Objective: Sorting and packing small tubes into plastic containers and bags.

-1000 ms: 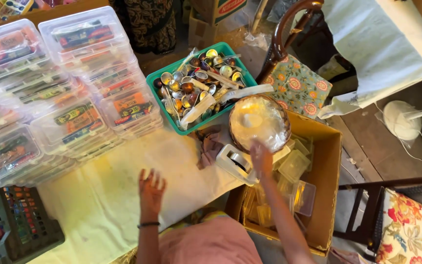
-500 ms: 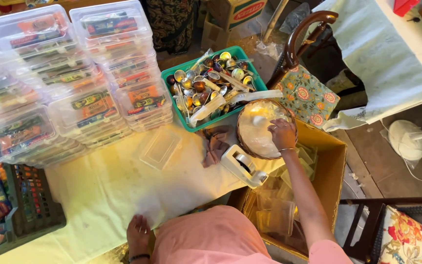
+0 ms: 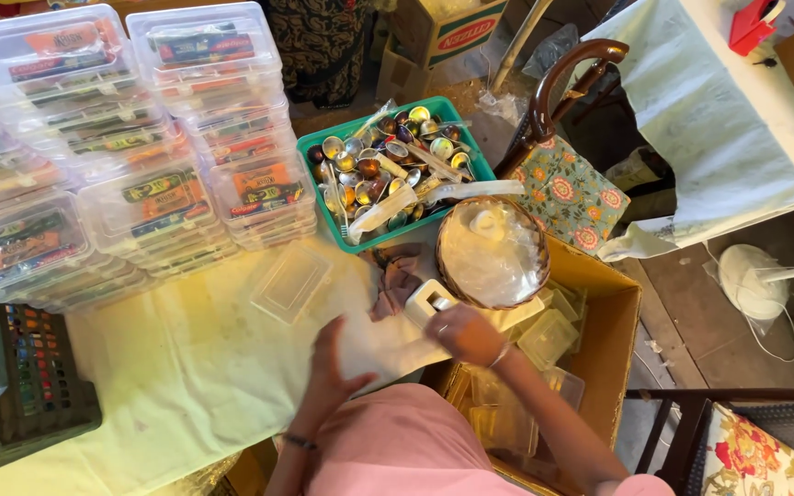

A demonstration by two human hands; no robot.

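My left hand (image 3: 331, 366) lies flat on the pale yellow tablecloth (image 3: 167, 367), fingers apart and holding nothing. My right hand (image 3: 464, 333) is curled at the table's edge, touching a small white object (image 3: 426, 299); whether it grips anything I cannot make out. Just beyond it stands a round basket (image 3: 492, 253) covered in clear plastic. A clear plastic lid (image 3: 291, 280) rests on the cloth ahead of my left hand. A crumpled brown cloth (image 3: 397, 276) lies between the lid and the basket.
A green tray (image 3: 323, 197) of metal spoons and small cups stands behind. Stacks of clear boxes (image 3: 140, 156) fill the left. A cardboard box (image 3: 613, 349) holding clear containers sits at the right, a dark crate (image 3: 39, 395) at the left, a floral chair (image 3: 567, 188) beyond.
My right hand has drawn back from the basket to the table's edge by the white object. My left hand has moved up and to the right across the cloth.
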